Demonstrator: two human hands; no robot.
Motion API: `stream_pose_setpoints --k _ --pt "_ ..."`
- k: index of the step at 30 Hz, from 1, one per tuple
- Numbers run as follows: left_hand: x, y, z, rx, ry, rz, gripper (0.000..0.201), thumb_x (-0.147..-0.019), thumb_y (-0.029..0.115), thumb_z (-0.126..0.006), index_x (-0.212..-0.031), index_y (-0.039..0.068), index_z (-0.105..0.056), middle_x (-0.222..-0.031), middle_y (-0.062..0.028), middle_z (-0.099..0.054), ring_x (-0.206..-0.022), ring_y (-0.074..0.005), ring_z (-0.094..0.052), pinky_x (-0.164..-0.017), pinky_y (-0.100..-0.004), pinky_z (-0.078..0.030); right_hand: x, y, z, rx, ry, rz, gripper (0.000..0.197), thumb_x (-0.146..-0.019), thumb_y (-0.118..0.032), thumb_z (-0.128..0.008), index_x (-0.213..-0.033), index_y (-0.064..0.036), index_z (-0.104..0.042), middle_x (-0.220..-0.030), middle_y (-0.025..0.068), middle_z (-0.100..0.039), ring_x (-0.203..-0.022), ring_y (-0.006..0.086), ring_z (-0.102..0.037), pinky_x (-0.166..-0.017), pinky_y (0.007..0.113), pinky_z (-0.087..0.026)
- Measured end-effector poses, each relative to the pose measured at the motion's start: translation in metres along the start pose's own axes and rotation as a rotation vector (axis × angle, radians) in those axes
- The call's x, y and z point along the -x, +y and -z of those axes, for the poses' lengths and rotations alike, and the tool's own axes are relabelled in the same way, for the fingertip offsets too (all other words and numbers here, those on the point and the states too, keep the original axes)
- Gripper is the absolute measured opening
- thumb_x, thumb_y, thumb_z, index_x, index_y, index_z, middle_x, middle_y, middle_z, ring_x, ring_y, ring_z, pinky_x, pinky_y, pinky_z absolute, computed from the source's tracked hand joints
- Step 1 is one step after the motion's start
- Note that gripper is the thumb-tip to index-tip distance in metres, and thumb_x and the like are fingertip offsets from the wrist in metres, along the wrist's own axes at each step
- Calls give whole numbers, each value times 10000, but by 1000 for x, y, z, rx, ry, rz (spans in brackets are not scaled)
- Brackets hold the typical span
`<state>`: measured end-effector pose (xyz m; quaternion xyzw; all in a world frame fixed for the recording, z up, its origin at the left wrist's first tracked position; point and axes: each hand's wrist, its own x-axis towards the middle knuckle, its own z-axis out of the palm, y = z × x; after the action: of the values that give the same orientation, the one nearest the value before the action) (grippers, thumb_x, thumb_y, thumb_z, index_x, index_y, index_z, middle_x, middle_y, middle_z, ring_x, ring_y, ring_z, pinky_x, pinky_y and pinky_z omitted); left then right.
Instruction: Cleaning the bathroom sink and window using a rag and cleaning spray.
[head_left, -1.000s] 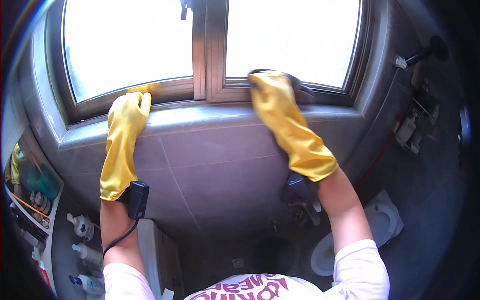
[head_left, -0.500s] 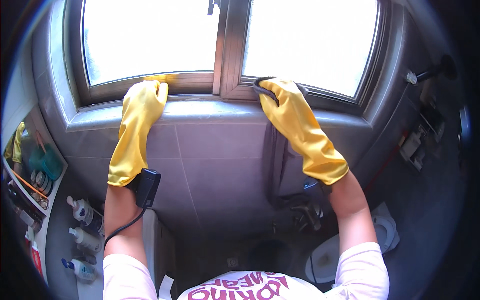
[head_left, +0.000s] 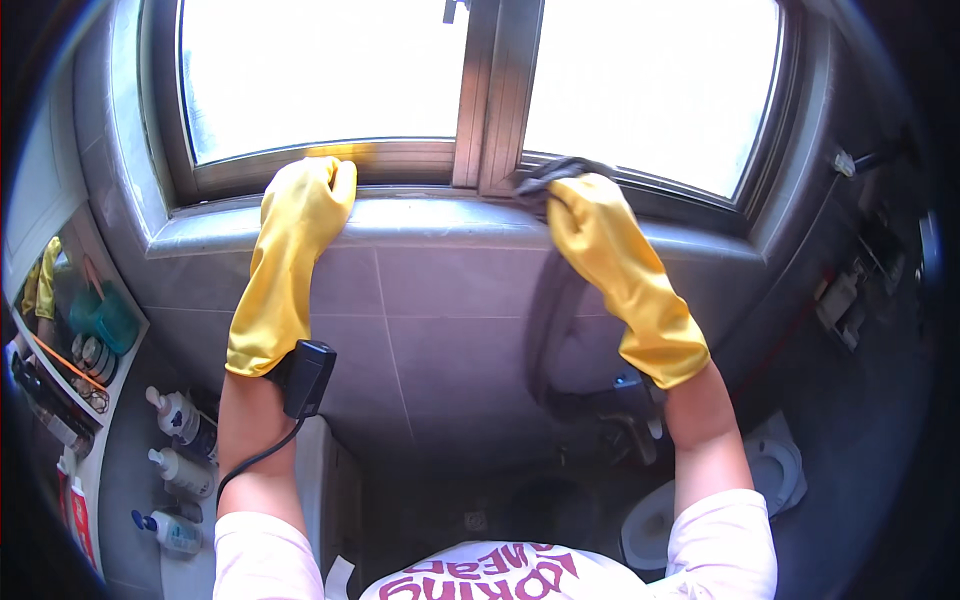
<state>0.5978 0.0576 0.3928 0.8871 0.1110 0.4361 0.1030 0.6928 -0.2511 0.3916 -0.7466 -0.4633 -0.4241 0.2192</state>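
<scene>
My left hand (head_left: 303, 200), in a yellow rubber glove, is closed in a fist on the window sill (head_left: 400, 222), against the lower rail of the left pane. Nothing shows sticking out of that fist. A bunched dark grey cloth (head_left: 560, 172) is gripped in my right hand (head_left: 592, 212), gloved the same way. The cloth presses on the bottom of the window frame (head_left: 490, 150), beside the middle post. Below this hand a dark blurred strip (head_left: 545, 330) runs down the tiles; whether it is cloth or shadow, I cannot tell.
Pump bottles (head_left: 185, 472) stand at the lower left, beside a shelf (head_left: 125, 350) with a teal holder (head_left: 112, 318). A black box (head_left: 312, 378) with a cable is strapped to my left forearm. A tap (head_left: 632, 438) and a toilet (head_left: 650, 525) lie low on the right.
My right hand has shifted the cloth along the frame toward the middle post, and its wrist has turned. My left hand keeps its place on the sill. The whole view has shifted slightly.
</scene>
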Motion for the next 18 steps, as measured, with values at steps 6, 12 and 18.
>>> stream_pose_setpoints --k 6,12,18 --pt "-1 4 -1 -34 2 -12 362 -950 272 -550 -765 -19 -660 -751 -226 -645 -729 -395 -622 -719 -448 -488 -16 -22 6 -32 174 90 88 -863 -37 -610 -911 26 -648 -833 199 -649 -820 381 -626 -748 454 -513" --pt "1 -1 -4 16 43 -22 361 -949 261 -543 -737 -12 -647 -733 -221 -639 -714 -400 -618 -701 -450 -487 -67 -50 -39 334 70 326 172 -727 46 -642 -882 -25 -671 -841 141 -669 -763 305 -651 -718 384 -516" --pt "-1 -8 -11 -16 102 -62 360 -960 268 -518 -763 12 -677 -774 -206 -667 -770 -399 -639 -748 -455 -510 -57 -56 -38 -33 -328 169 179 -821 -68 -653 -967 8 -725 -876 199 -697 -850 358 -659 -808 409 -518"
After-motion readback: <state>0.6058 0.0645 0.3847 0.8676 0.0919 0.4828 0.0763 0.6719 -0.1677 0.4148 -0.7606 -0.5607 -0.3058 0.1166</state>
